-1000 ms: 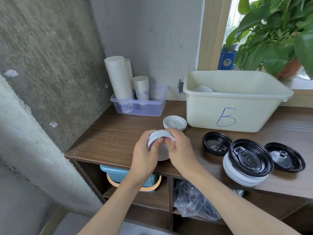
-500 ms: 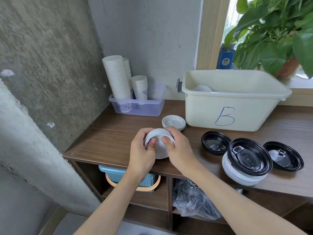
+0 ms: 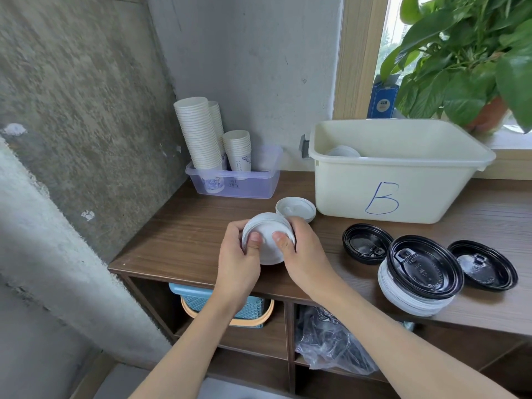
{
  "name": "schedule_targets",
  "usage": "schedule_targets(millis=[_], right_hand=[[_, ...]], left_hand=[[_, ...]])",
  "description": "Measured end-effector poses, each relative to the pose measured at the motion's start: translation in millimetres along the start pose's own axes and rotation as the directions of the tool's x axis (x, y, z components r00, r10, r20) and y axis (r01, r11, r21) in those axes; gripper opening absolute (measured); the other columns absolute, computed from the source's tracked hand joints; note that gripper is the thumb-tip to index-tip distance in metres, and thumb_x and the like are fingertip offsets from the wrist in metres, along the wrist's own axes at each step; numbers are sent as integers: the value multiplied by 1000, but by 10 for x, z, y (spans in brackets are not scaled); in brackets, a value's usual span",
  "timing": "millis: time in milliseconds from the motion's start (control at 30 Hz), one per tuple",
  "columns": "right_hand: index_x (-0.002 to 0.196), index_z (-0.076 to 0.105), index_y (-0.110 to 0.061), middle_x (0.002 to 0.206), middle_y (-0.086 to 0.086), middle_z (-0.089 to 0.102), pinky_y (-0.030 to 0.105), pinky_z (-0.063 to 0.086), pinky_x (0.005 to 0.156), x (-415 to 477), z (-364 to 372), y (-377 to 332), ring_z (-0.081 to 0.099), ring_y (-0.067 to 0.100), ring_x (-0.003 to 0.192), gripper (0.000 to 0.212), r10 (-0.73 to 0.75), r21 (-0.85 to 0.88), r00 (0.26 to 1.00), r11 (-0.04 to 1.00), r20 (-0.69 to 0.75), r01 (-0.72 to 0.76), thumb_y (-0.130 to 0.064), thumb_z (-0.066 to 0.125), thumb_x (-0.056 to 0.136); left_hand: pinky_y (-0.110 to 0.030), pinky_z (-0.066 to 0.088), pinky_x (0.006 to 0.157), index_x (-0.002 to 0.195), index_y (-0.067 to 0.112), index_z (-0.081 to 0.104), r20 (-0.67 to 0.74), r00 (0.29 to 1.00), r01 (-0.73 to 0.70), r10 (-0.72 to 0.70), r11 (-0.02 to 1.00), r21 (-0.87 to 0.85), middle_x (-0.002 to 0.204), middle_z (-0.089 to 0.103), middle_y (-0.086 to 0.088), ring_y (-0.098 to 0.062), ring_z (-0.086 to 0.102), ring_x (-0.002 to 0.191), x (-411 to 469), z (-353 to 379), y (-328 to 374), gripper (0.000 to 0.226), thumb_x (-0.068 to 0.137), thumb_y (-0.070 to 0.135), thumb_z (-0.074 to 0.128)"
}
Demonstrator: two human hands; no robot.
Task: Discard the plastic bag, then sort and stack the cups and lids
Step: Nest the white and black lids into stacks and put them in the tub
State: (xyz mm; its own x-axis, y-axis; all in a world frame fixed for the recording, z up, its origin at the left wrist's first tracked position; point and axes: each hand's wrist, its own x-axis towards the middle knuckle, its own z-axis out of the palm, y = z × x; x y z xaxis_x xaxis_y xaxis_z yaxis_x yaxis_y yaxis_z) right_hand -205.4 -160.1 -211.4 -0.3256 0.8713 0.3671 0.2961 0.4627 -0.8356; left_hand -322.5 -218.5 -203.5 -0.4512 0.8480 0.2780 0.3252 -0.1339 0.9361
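Gripping white lid stack (image 3: 267, 240) | left hand (image 3: 239, 262), right hand (image 3: 302, 254) | near shelf-top (image 3: 178, 240) front edge

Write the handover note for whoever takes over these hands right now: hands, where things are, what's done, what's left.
Hands: left hand and right hand both grip a small stack of white lids at the front of the counter.
Things: a loose white lid lies just behind it. Three black lids lie to the right, one of them on a bigger white lid pile. The paper cups stand stacked in the clear tray.
Done: the plastic bag lies in the shelf below, and the cups are stacked.
Left: probably set down the held stack, add the loose lid, and gather the black lids.
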Motion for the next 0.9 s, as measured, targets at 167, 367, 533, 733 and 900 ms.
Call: schedule_targets(millis=[167, 367, 533, 733, 900], right_hand=[[123, 51, -12, 114, 0, 51, 2, 32, 81, -19, -4, -40, 48, 12, 103, 28, -37, -9, 999, 999, -22, 37, -20, 51, 96], [120, 56, -13, 110, -2, 64, 14, 39, 76, -9, -9, -39, 58, 12, 99, 30, 73, 93, 997, 993, 27, -76, -30, 52, 96], [90, 54, -14, 76, -11, 55, 12, 36, 61, -7, -28, -42, 48, 5, 68, 12, 17, 80, 1000, 997, -14, -16, -26, 55, 93], [87, 53, -13, 78, -5, 57, 13, 36, 62, -5, -41, -56, 49, 11, 71, 9, 29, 47, 999, 999, -35, -27, -18, 58, 92], [113, 59, -15, 101, -6, 66, 12, 44, 77, -27, -37, -86, 60, 8, 93, 22, 60, 145, 998, 988, 4, -60, -28, 53, 96]], left_hand=[[-12, 45, 90, 123, 24, 59, 72, 994, -78, 79, 997, -13, 116, 66, 15, 3, 59, 108, -11, -2, 16, 25, 98, 25, 56], [-9, 44, 71, 97, 21, 61, -24, 996, -80, 80, 997, 4, 88, 65, 9, 6, 57, 78, -28, 39, 55, 19, 95, 3, 57], [-9, 43, 66, 91, 19, 56, -20, 996, -87, 88, 995, 48, 82, 61, 6, 5, 54, 73, -43, 94, 60, 20, 93, -1, 57], [-8, 44, 79, 113, 25, 56, 103, 984, -156, 147, 985, 76, 103, 65, 16, 5, 60, 96, -55, 61, 44, 21, 95, 17, 62], [-7, 46, 72, 107, 23, 54, -18, 998, -61, 61, 998, 26, 100, 63, 9, 7, 59, 87, -36, 70, 66, 18, 94, 15, 63]])
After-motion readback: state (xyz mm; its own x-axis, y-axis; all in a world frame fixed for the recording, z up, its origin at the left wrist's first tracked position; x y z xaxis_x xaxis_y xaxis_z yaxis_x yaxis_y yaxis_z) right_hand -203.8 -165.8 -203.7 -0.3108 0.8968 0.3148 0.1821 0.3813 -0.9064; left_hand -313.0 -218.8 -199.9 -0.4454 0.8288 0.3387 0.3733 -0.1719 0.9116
